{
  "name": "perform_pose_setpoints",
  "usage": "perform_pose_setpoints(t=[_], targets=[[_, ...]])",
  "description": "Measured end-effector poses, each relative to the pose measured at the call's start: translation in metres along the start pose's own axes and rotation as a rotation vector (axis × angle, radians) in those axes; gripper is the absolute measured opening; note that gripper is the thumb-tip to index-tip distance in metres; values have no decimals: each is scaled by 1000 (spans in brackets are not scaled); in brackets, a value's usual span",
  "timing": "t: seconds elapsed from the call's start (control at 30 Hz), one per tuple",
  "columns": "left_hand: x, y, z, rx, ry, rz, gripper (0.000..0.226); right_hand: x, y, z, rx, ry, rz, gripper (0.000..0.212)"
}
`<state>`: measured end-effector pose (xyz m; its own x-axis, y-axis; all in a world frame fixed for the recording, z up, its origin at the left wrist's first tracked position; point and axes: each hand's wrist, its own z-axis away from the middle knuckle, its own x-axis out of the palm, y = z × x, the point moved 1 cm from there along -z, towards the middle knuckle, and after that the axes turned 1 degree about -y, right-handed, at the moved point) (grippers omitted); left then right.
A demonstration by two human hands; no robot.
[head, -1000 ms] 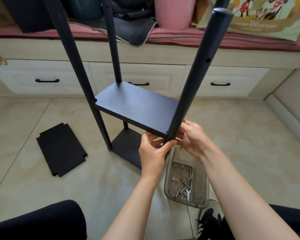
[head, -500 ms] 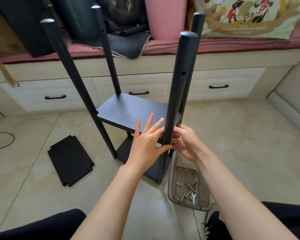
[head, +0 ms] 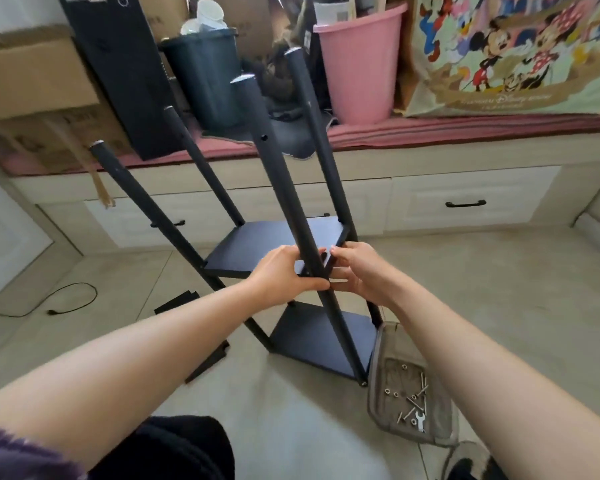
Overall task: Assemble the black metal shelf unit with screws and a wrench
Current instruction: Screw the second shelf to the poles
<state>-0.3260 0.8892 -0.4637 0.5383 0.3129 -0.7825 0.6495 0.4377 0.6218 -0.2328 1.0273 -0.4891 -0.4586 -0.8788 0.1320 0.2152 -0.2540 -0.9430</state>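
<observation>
Both hands, left hand (head: 284,271) and right hand (head: 355,271), grip the near post (head: 284,188) at the middle shelf (head: 257,242), apparently lining up a screw joint; tightening likely follows.

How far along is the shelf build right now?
Done: two shelves, the lower shelf and middle shelf, sit between four posts. In hand: left hand and right hand work at the near post beside the middle shelf. Left: a loose panel on the floor; screws and wrench in the tray.
</observation>
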Motion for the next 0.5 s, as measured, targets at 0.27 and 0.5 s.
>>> perform_pose_setpoints(t=[0.27, 0.5], targets=[[-23, -20, 18, -89, 98, 224, 53, 26, -30, -11, 62, -132, 240, 26], [-27, -23, 14, -122, 155, 317, 52, -23, -50, -10, 129, -176, 469, 23]])
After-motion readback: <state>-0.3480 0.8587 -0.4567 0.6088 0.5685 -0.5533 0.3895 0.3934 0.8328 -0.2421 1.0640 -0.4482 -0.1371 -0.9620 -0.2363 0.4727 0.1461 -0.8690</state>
